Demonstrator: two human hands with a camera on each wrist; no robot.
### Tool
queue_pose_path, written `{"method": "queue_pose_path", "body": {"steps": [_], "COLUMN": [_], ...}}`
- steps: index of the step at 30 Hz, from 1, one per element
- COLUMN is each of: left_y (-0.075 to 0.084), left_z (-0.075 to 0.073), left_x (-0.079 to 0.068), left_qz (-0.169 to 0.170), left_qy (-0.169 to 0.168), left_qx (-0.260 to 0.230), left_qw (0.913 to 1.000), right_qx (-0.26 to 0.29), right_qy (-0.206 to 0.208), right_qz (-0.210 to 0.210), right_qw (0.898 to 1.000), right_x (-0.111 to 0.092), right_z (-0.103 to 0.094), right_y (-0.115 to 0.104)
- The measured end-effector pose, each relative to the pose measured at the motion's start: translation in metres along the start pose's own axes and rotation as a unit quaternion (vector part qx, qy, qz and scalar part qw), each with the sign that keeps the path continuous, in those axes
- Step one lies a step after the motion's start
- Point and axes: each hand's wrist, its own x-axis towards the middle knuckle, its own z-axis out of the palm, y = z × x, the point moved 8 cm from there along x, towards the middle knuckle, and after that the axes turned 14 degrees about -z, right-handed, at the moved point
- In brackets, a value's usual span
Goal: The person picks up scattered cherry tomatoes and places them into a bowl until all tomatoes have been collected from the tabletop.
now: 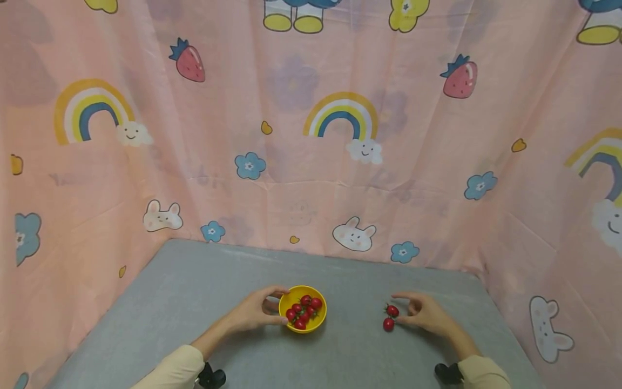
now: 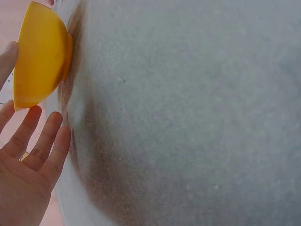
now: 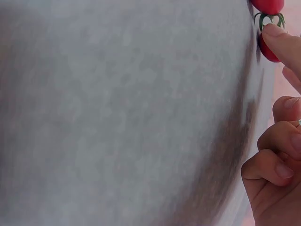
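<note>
A yellow bowl (image 1: 323, 319) with several cherry tomatoes (image 1: 304, 312) inside stands on the grey table. My left hand (image 1: 252, 309) holds the bowl's left side between thumb and index finger; the left wrist view shows its other fingers spread below the bowl (image 2: 40, 56). To the right, two cherry tomatoes with green stems lie close together, an upper one (image 1: 392, 310) and a lower one (image 1: 388, 324). Beside them is my right hand (image 1: 430, 314), thumb and index finger apart, other fingers curled. One fingertip overlaps a tomato (image 3: 269, 51) in the right wrist view; contact is unclear.
The grey table (image 1: 350, 356) ends at a pink patterned curtain (image 1: 301, 205) at the back and sides. Dark straps (image 1: 210, 376) sit at both wrists. Between the bowl and the two loose tomatoes lies a stretch of bare tabletop.
</note>
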Motion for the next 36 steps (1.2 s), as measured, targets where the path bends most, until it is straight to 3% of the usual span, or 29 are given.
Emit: {"method": "queue_pose_path", "body": {"steps": [8,15,36], "left_y": [-0.001,0.001,0.002], "left_z": [0.001,0.001,0.000], "left_x": [0.001,0.001,0.000], "left_qz": [0.007,0.007,0.008], "left_qy": [-0.002,-0.001,-0.001], "left_qx": [-0.010,-0.008,-0.006], "left_qw": [0.9999,0.9999,0.9999], "right_qx": [-0.025,-0.011,0.002], "right_qy": [-0.002,-0.008,0.031], "right_qz": [0.025,0.043,0.038], "right_qw": [0.999,0.999,0.999], "right_x": [0.008,0.013,0.013], "right_z": [0.004,0.006,-0.001], "right_y": [0.004,0.010,0.007]}}
